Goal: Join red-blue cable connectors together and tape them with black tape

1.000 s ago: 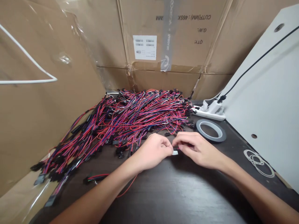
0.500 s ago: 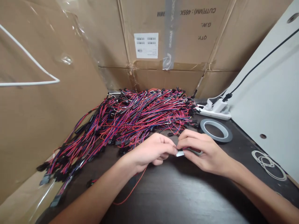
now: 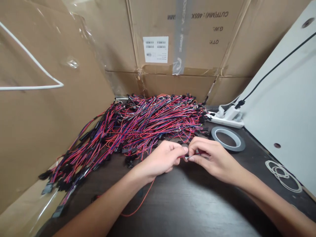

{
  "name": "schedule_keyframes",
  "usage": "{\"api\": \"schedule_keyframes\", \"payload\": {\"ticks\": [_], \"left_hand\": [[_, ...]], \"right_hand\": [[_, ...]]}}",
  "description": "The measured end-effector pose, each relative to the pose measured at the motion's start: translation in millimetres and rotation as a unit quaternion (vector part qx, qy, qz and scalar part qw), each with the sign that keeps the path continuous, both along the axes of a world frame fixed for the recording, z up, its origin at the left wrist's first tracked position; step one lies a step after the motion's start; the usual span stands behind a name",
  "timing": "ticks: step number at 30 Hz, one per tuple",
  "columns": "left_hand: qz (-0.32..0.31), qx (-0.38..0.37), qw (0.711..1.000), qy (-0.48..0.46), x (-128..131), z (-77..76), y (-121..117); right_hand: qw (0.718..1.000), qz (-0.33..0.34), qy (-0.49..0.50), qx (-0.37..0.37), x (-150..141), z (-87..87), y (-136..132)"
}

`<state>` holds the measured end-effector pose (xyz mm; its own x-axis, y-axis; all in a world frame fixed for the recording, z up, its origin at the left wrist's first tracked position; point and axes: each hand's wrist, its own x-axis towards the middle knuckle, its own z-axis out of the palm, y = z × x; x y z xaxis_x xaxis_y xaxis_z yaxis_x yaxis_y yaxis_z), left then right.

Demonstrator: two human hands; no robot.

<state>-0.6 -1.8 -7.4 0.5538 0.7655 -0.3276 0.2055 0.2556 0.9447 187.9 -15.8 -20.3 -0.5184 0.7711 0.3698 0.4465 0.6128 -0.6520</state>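
Observation:
Both hands meet just in front of the wire pile. My left hand (image 3: 170,155) is closed, pinching a thin wire harness; a red wire (image 3: 145,197) trails from below it onto the dark table. My right hand (image 3: 209,158) is closed too, thumb and forefinger pressed on a small piece of grey tape (image 3: 187,158) at the harness. The tape appears folded around the wires, though the fingers partly hide it. Behind the hands lies a big heap of red, blue and black wire harnesses (image 3: 158,118) with black connectors.
Right of the heap lies a roll of grey tape (image 3: 240,144). A white power strip (image 3: 229,121) with plugs sits behind it. A coiled pale cord (image 3: 283,177) lies at the right, beside a white panel (image 3: 283,108). Cardboard (image 3: 197,89) walls the back and left.
The pale tape piece, flat and bright between my fingertips before, is now narrower and looks folded around the wires. My right fingers have curled in closer on it.

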Motion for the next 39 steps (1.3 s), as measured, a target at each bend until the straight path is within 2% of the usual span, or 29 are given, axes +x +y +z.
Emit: {"api": "schedule_keyframes", "payload": {"ticks": [2,5,7,9,12,17,20,26,30,32,39], "left_hand": [[0.004,0.090,0.996,0.024,0.8,-1.9,-0.8],[0.015,0.233,0.970,0.072,1.3,-1.9,-3.1],[0.020,0.288,0.952,0.104,1.9,-0.8,-5.1],[0.023,0.313,0.941,0.126,3.1,-0.1,-7.2],[0.018,0.324,0.936,0.137,6.1,-1.1,-10.8],[0.011,0.332,0.932,0.146,9.9,-3.1,-15.0],[0.019,0.331,0.933,0.139,10.1,-3.2,-14.5],[0.039,0.314,0.941,0.118,7.7,-7.2,-9.8],[0.062,0.280,0.953,0.094,5.2,-8.3,-6.1],[0.067,0.265,0.959,0.079,4.6,-6.2,-5.1],[0.073,0.241,0.967,0.040,4.1,-2.4,-3.7]], "right_hand": [[1.000,-0.016,0.006,-0.021,0.0,0.1,0.4],[0.996,-0.039,0.018,-0.078,-1.1,0.4,1.3],[0.989,-0.048,0.040,-0.133,-2.5,0.2,2.2],[0.982,-0.047,0.062,-0.175,-3.8,-0.4,3.4],[0.978,-0.060,0.069,-0.186,-4.5,-2.0,5.6],[0.983,-0.109,0.005,-0.148,-5.3,-3.6,6.8],[0.983,-0.118,0.020,-0.142,-5.5,-3.3,6.7],[0.983,-0.051,0.101,-0.146,0.6,1.7,7.7],[0.986,0.004,0.083,-0.144,4.3,5.8,4.2],[0.990,0.015,0.070,-0.120,4.4,6.8,1.7],[0.997,0.030,0.057,0.036,0.1,7.5,1.4]]}}
